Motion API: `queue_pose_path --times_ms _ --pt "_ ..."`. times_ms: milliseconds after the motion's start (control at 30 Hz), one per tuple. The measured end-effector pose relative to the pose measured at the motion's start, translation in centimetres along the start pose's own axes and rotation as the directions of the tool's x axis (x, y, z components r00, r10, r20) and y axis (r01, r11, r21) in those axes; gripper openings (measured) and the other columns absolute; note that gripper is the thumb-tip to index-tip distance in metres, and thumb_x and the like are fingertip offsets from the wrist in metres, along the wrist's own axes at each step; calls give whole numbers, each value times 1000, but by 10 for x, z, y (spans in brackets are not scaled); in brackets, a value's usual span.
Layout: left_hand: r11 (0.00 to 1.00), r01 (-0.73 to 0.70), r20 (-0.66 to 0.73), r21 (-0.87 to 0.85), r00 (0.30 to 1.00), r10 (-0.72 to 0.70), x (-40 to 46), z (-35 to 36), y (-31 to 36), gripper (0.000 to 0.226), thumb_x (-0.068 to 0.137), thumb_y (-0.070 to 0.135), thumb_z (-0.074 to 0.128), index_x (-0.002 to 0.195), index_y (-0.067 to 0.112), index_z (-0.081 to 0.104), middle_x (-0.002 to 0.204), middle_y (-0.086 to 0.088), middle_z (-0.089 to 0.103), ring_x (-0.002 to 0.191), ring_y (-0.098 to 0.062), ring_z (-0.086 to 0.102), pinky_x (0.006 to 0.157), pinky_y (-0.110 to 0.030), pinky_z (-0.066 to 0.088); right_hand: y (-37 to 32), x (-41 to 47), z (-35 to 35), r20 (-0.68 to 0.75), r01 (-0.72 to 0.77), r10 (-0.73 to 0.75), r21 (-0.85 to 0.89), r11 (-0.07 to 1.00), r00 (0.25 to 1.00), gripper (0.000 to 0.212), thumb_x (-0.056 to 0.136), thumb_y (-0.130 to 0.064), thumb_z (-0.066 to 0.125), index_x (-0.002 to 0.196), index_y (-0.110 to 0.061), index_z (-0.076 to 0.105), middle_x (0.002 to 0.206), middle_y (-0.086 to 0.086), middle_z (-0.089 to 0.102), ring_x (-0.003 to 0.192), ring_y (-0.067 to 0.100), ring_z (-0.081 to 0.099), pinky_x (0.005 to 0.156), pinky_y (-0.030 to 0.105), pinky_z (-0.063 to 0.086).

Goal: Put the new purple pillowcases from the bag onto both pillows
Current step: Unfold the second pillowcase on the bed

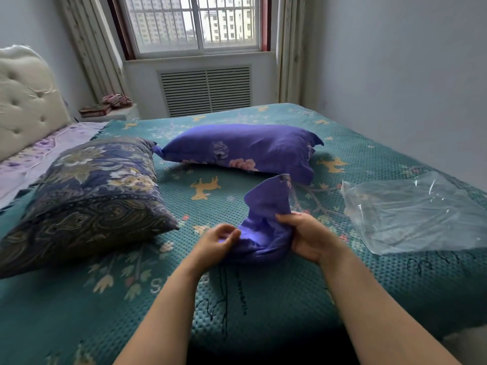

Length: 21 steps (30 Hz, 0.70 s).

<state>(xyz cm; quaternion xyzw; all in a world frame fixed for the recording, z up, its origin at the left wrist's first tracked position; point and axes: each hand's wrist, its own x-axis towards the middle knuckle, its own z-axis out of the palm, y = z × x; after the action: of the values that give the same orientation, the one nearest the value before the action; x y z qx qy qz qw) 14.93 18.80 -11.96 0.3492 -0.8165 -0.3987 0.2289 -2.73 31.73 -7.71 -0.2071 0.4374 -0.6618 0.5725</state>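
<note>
While both hands, left hand (220, 239) and right hand (307, 237), pinch the crumpled purple floral fabric pillowcase (266, 217), the dark paisley cloth pillow (87, 196) lies at ten o'clock, nearer the left.

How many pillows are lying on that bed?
2: a dark blue paisley-patterned pillow on the left of the green bedspread, and a purple floral-cased pillow farther back, mid-bed. Others could lie outside the view.

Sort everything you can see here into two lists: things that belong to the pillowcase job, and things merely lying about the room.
Belonging to the job:
purple pillowcase, gripped by left hand and right hand
dark patterned pillow, not yet covered
pillow already in purple
clear plastic bag

Lying about:
folded cloth and books on the bedside stand
curtains
headboard
</note>
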Motion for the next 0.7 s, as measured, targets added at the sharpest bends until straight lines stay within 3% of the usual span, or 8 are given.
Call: queue_pose_path --times_ms 100,167,300,367,433,533,633,700 --pt "989 92 439 113 888 -133 -12 8 -1 41 71 57 62 92 23 59 79 7 54 68 -5 45 66 -20 36 -3 -2 3 27 114 -117 72 991 993 24 82 -13 55 101 0 62 87 13 72 77 22 70 74 35 59" --pt "990 90 464 106 876 -129 -16 5 -3 13 73 28 68 76 20 58 61 8 48 54 -2 39 56 -23 33 -3 -2 3 6 151 -153 105 983 988 24 87 -18 52 101 -3 63 90 13 71 81 22 70 83 37 54" --pt "997 13 -43 -70 999 -16 -10 -15 -5 30 68 1 52 55 22 67 49 15 52 50 3 41 56 -25 33 -19 -7 -2 -3 143 -146 232 962 989 24 82 -18 56 82 -3 75 85 14 72 78 20 71 75 34 58" --pt "997 -24 -460 -78 888 -15 -10 -31 -11 27 70 2 46 75 10 71 66 1 61 61 -10 49 61 -26 36 -36 -15 -14 -6 179 -184 274 945 983 22 59 -18 67 71 -3 76 79 13 72 74 20 71 65 33 59" --pt "986 -34 -738 -163 668 -99 -15 -52 -17 30 73 -2 43 90 0 68 76 -7 62 71 -14 53 66 -25 39 -46 -19 -30 -56 207 -200 245 947 978 21 59 -19 67 71 -4 76 79 14 73 74 22 71 62 33 59" --pt "936 -69 -765 -345 598 -237 -15 -72 -38 33 73 -9 49 97 4 67 71 7 63 65 4 55 69 -15 42 -37 6 -68 -361 185 -214 -112 976 908 23 91 -14 54 100 1 68 102 23 68 80 30 69 66 32 57" --pt "855 190 -656 -482 568 -496 -7 -81 -71 41 75 -5 49 110 4 66 104 -11 67 98 -22 64 92 -30 46 -20 36 -101 -620 -259 -505 -748 610 600 41 85 -15 63 123 -4 53 123 30 54 109 40 55 93 39 44" --pt "894 246 -699 -374 559 -446 -5 -79 -79 50 66 4 43 111 8 66 113 -19 63 106 -32 60 101 -38 45 -9 47 -104 -603 -382 -481 -788 483 636 54 80 -24 69 128 -9 51 130 26 50 119 39 49 101 39 39"
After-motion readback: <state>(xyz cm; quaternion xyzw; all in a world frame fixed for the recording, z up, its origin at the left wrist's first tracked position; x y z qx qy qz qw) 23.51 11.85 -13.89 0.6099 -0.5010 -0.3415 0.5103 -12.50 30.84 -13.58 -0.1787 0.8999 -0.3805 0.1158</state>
